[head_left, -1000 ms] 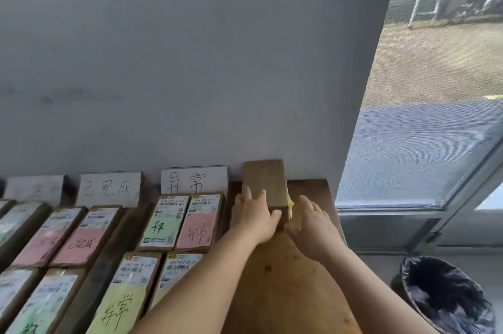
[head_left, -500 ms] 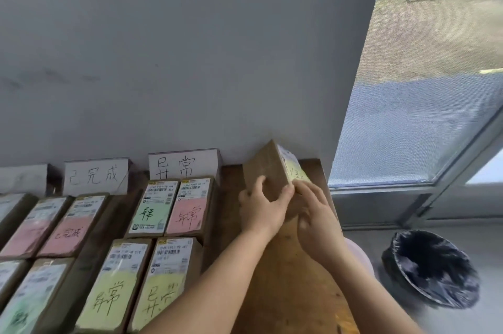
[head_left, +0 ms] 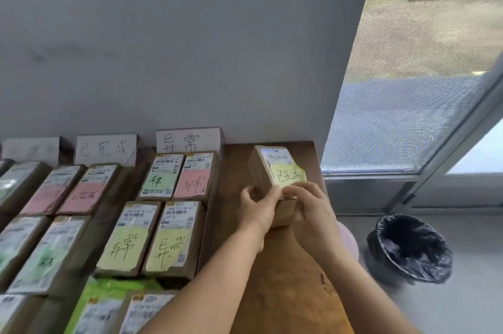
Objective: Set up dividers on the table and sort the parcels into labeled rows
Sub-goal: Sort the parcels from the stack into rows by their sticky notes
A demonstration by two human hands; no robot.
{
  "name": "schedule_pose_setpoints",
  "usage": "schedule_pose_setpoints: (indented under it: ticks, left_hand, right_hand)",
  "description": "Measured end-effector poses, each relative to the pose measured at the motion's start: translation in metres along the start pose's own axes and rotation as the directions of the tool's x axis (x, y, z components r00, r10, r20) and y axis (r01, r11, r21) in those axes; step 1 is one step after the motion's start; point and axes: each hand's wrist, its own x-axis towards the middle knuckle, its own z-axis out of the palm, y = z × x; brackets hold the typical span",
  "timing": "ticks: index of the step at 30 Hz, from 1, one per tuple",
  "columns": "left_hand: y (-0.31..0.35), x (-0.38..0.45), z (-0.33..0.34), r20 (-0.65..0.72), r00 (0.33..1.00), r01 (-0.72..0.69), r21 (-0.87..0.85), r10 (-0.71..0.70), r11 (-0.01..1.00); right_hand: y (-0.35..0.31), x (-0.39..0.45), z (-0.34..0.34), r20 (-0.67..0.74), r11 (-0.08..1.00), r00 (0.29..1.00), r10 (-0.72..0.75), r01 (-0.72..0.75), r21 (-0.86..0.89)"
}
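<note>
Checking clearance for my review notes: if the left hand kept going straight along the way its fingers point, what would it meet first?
The left hand already grips the parcel, so that comes first. Beyond the parcel, the line seems to run over bare table to the grey wall, though depth is hard to judge.

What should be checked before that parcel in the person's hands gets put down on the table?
1. Both hands on parcel: left hand and right hand hold it. Ok.
2. Yellow note faces up and readable: ok.
3. Bare table beside the rows: ok.
4. A matching row sign: only two signs legible, neither looks the same. Cannot tell.
5. Parcel level: tilted. Not ok.
</note>
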Motion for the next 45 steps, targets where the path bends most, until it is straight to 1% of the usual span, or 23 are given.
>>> schedule_pose_setpoints:
  ticks: [3, 5, 8, 11, 13, 17, 19, 21, 23, 25, 28, 30, 34, 38, 45]
  left_hand:
    - [0.002, -0.002, -0.002, -0.005, 1.0, -0.012, 0.007, 0.012, 1.0]
    - [0.002, -0.006, -0.004, 0.001, 0.999, -0.035, 0.028, 0.035, 0.999]
    - [0.004, -0.013, -0.006, 0.02, 0.998, -0.067, 0.015, 0.066, 0.998]
    - [0.009, -0.025, -0.008, 0.054, 0.992, -0.111, -0.036, 0.113, 0.993]
    - [0.014, -0.036, -0.011, 0.069, 0.988, -0.136, -0.071, 0.141, 0.988]
    - [0.027, -0.054, -0.024, 0.07, 0.974, -0.205, -0.121, 0.214, 0.971]
    - [0.034, -0.062, -0.036, 0.066, 0.962, -0.258, -0.101, 0.265, 0.961]
    - [0.041, -0.073, -0.049, 0.079, 0.941, -0.323, -0.076, 0.328, 0.943]
    - [0.046, -0.085, -0.064, 0.104, 0.916, -0.379, -0.091, 0.387, 0.921]
    - [0.049, -0.097, -0.082, 0.1, 0.895, -0.426, -0.092, 0.434, 0.9]
    - [0.048, -0.109, -0.115, 0.058, 0.868, -0.487, -0.088, 0.493, 0.869]
    - [0.045, -0.113, -0.142, 0.022, 0.869, -0.492, -0.076, 0.495, 0.867]
    - [0.035, -0.119, -0.2, -0.033, 0.895, -0.446, -0.06, 0.445, 0.893]
    - [0.026, -0.122, -0.268, -0.078, 0.881, -0.469, -0.004, 0.467, 0.883]
    - [0.008, -0.109, -0.38, -0.125, 0.878, -0.462, 0.029, 0.462, 0.887]
  right_hand:
    - [0.002, 0.007, -0.001, -0.041, 0.993, 0.993, 0.107, -0.109, -0.041]
    - [0.003, 0.01, -0.004, -0.049, 0.988, 0.987, 0.151, -0.152, -0.008]
    - [0.0, 0.011, -0.011, -0.045, 0.976, 0.98, 0.196, -0.19, 0.103]
    - [-0.01, 0.011, -0.019, -0.063, 0.912, 0.944, 0.323, -0.293, 0.289]
    - [-0.018, 0.01, -0.024, -0.05, 0.878, 0.934, 0.354, -0.313, 0.362]
    - [-0.042, 0.01, -0.031, -0.111, 0.91, 0.96, 0.257, -0.202, 0.361]
    - [-0.057, 0.008, -0.033, -0.136, 0.92, 0.969, 0.207, -0.146, 0.363]
    - [-0.074, 0.005, -0.034, -0.157, 0.926, 0.973, 0.168, -0.101, 0.364]
    - [-0.091, -0.002, -0.031, -0.176, 0.932, 0.976, 0.13, -0.06, 0.357]
    - [-0.11, -0.01, -0.025, -0.175, 0.935, 0.98, 0.099, -0.032, 0.354]
    - [-0.139, -0.023, -0.011, -0.139, 0.929, 0.988, 0.068, -0.012, 0.371]
    - [-0.159, -0.033, 0.003, -0.115, 0.92, 0.993, 0.039, 0.009, 0.391]
    - [-0.2, -0.052, 0.043, -0.048, 0.889, 0.999, -0.005, 0.027, 0.457]
    - [-0.24, -0.069, 0.091, 0.008, 0.907, 0.999, -0.041, 0.033, 0.42]
    - [-0.295, -0.088, 0.185, 0.103, 0.91, 0.995, -0.013, -0.031, 0.412]
